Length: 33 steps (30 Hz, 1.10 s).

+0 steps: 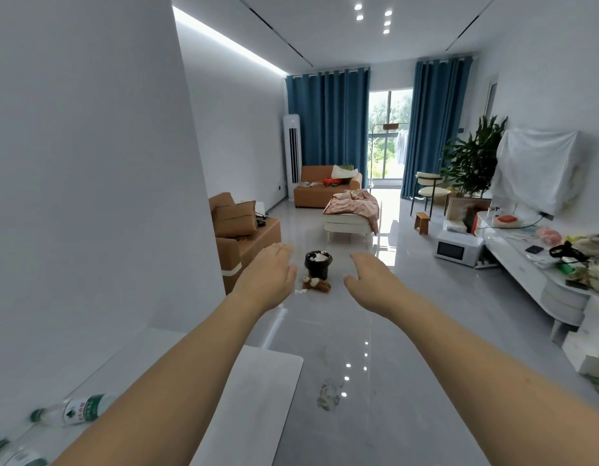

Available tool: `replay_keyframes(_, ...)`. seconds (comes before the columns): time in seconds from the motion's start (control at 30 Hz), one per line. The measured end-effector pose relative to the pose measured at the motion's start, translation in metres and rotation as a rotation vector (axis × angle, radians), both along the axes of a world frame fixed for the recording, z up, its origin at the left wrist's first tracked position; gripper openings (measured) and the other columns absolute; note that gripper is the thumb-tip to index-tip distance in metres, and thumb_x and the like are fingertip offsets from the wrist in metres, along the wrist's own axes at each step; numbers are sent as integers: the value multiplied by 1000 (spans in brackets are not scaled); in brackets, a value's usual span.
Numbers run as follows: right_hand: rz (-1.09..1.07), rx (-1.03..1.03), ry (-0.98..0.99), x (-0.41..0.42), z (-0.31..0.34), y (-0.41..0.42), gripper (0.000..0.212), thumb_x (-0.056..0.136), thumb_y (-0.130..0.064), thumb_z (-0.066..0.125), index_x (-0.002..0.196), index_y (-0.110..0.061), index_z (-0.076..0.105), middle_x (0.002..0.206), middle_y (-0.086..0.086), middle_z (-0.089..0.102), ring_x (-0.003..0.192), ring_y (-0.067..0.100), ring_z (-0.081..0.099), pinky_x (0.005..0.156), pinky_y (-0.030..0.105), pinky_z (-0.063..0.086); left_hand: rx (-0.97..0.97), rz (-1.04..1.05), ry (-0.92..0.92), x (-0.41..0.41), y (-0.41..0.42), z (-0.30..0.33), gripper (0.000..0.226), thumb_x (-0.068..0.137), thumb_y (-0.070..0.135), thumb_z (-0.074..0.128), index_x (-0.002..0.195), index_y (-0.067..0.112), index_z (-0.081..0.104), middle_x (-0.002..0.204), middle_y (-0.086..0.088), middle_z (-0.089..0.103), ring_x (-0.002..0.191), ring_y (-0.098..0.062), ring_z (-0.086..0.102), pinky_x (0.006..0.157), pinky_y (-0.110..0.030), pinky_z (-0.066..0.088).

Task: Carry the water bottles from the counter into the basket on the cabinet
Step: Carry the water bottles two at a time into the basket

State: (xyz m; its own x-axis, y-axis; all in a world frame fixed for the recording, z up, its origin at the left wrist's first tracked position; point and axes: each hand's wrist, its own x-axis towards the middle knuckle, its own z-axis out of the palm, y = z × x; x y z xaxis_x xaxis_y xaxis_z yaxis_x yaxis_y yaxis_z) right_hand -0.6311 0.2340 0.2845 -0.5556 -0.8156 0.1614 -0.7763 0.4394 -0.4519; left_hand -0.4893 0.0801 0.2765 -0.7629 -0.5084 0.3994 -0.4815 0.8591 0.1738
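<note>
Two clear water bottles with green caps and green labels lie on their sides on the white counter [257, 391] at the lower left: one bottle [73, 412] beside my left forearm, another bottle [12, 457] cut off by the bottom left corner. My left hand [268, 275] and my right hand [372, 280] are stretched out ahead over the floor, palms down, fingers loosely apart, holding nothing. Both hands are well beyond the bottles. No basket shows in the head view.
A white wall [89, 163] rises at the left. A low white cabinet [526, 270] cluttered with small items runs along the right, a microwave [457, 248] on the floor beside it. A black bin [318, 264], a plush toy [316, 284], brown sofas and a daybed stand on the glossy floor.
</note>
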Motion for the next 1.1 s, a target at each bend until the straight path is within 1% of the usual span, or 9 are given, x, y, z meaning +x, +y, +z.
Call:
replay_keyframes(0.17,57,-12,-26,-53,6,-65,38,96,-20,44,131,-4,46,138,14,47,126,30,42,104,37,34,-49,66,-33,-38,-45,7,48,103,27,38,147,8,39,153,-9,39,141,-21,33,115,-29,23)
replay_keyframes(0.3,139,-25,-34,-60,13,-122,18,93,-20,44,107,-11,51,118,11,53,105,27,48,86,35,39,-51,180,-37,-30,-78,12,47,104,30,38,146,11,40,154,-6,40,141,-21,35,115,-31,26)
replay_keyframes(0.33,179,-12,-28,-54,16,-135,20,95,-20,44,112,-12,51,119,11,51,109,28,48,88,36,38,-43,221,-39,-23,-87,12,46,104,30,38,146,12,41,153,-5,40,140,-21,36,115,-32,28)
replay_keyframes(0.43,310,-16,-29,-27,20,-169,40,97,-20,44,134,-3,44,140,13,45,128,30,42,104,37,35,-4,354,-33,12,-108,9,45,105,31,36,146,12,40,152,-5,41,139,-20,38,114,-33,31)
replay_keyframes(0.6,604,-15,-41,53,14,-221,40,97,-19,45,135,-7,45,140,12,48,128,29,44,107,39,35,75,578,-13,110,-124,-5,52,105,31,32,152,9,29,160,-7,28,147,-21,23,120,-35,21)
replay_keyframes(0.67,732,-2,-23,96,10,-238,44,98,-20,43,139,-5,41,144,14,44,134,30,39,111,37,31,94,688,17,159,-119,-10,52,105,31,33,152,8,30,160,-8,29,147,-22,24,120,-34,20)
replay_keyframes(0.8,956,48,-25,193,-3,-257,58,102,-27,37,153,-7,18,161,7,17,149,22,14,120,34,14,100,927,39,261,-87,-17,51,106,29,34,151,7,30,159,-10,29,147,-22,23,118,-31,19)
replay_keyframes(0.97,1232,54,-8,305,-14,-252,58,102,-25,37,153,-6,17,162,8,15,149,21,13,121,33,12,135,1210,70,363,-34,-26,49,106,27,34,149,4,33,156,-11,33,144,-25,29,115,-32,24)
replay_keyframes(1.1,1345,55,7,354,-24,-251,58,101,-25,38,153,-8,18,162,6,16,149,19,11,120,31,10,163,1342,83,407,-14,-36,50,106,27,34,150,3,31,156,-11,33,144,-24,28,114,-31,24)
